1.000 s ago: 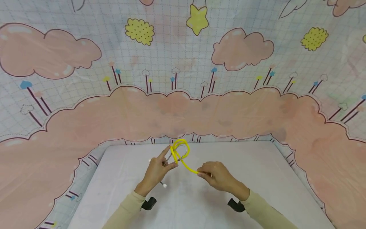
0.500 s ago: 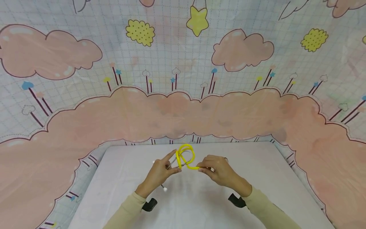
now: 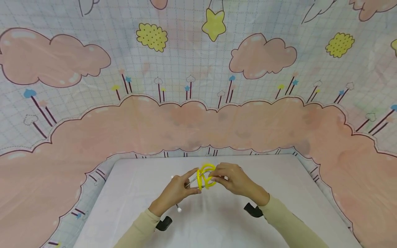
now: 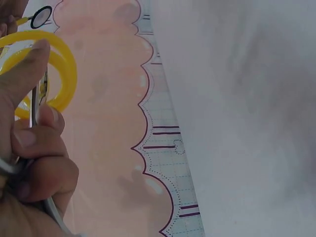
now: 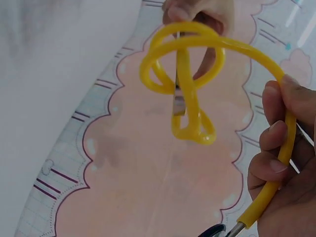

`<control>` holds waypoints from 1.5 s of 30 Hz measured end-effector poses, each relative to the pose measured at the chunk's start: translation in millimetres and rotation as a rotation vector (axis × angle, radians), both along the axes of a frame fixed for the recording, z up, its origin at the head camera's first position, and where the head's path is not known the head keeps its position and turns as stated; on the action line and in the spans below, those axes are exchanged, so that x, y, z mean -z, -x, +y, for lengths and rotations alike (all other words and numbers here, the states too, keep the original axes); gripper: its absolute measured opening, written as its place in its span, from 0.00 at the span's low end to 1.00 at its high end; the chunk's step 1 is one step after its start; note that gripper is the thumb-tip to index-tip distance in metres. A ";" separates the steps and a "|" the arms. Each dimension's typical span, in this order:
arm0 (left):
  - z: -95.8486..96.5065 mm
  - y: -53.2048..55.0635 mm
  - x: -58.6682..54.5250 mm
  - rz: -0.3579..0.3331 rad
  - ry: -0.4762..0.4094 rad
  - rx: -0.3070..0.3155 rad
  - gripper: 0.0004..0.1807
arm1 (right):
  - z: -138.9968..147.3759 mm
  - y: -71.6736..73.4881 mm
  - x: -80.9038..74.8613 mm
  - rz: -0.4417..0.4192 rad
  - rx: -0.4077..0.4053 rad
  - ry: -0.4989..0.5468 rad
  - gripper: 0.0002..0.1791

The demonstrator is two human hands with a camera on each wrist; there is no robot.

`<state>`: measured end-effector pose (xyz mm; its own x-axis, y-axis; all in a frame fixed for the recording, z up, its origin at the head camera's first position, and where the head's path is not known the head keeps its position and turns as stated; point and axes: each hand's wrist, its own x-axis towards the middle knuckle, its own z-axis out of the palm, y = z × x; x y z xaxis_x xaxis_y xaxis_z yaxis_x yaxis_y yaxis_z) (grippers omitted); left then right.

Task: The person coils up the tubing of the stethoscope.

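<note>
A stethoscope with yellow tubing (image 5: 190,94) is held up over the table between both hands, the tubing wound in loops around its metal ear tubes (image 5: 178,106). My left hand (image 3: 174,188) grips the metal ear tubes, with index finger and thumb spread to the looped tubing. A white ear tip (image 3: 179,209) pokes out below that hand. My right hand (image 3: 237,179) pinches the tubing's loose end close beside the loops; in the right wrist view its fingers curl round the yellow tube. The round, dark-rimmed chest piece (image 4: 41,17) hangs off this end, beyond the right fingers.
A white-covered table (image 3: 217,224) lies below the hands. Behind it hangs a cloth backdrop (image 3: 217,127) printed with clouds and stars. Black wrist camera mounts (image 3: 164,224) show beneath both forearms.
My right hand has carried the tubing's end up and left against the loops, so the loose stretch between has shortened. My left hand has shifted slightly right and down with the coil.
</note>
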<state>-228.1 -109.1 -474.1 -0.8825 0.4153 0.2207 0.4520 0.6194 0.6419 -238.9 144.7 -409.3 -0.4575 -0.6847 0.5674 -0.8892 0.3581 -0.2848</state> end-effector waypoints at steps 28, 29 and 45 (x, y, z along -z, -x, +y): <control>-4.3 -20.7 -15.0 0.032 -0.008 0.313 0.43 | -4.8 17.3 7.1 -0.262 -0.123 0.153 0.09; -4.5 -21.9 -15.0 0.034 -0.014 0.314 0.43 | -5.9 14.1 5.6 -0.276 -0.120 0.160 0.08; -8.4 -26.7 -5.9 0.087 -0.222 0.237 0.43 | -23.2 7.0 49.0 -0.490 0.066 0.209 0.10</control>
